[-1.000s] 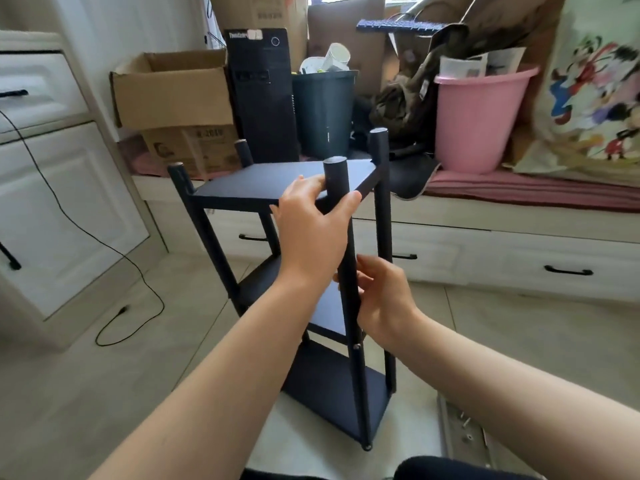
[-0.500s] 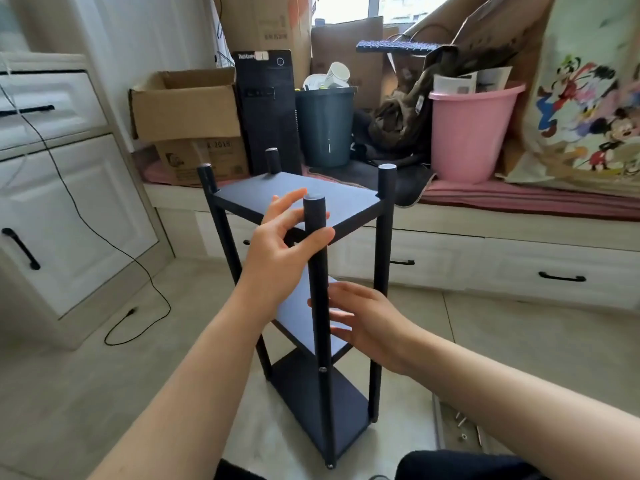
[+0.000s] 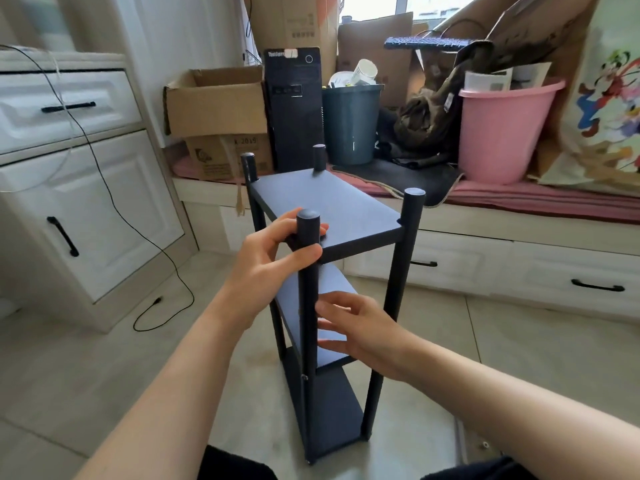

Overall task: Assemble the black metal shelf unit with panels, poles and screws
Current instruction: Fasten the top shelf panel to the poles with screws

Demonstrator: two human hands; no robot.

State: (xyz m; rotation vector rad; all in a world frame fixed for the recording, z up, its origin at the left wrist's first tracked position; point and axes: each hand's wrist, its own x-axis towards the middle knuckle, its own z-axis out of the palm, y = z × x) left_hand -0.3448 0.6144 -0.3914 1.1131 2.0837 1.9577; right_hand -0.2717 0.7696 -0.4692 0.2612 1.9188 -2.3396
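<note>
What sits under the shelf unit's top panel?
Under the top panel sit a middle panel and a bottom panel. The left hand and right hand cover part of the middle one.

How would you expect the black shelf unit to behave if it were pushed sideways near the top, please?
The shelf unit is tall with a narrow footprint, so it would probably tip. The left hand gripping the near pole suggests steadying. Three fixed panels suggest a fairly rigid frame.

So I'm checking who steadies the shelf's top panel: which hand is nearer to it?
Left. The left hand grips the near pole at the top panel; the right hand hovers lower, by the middle panel.
</note>
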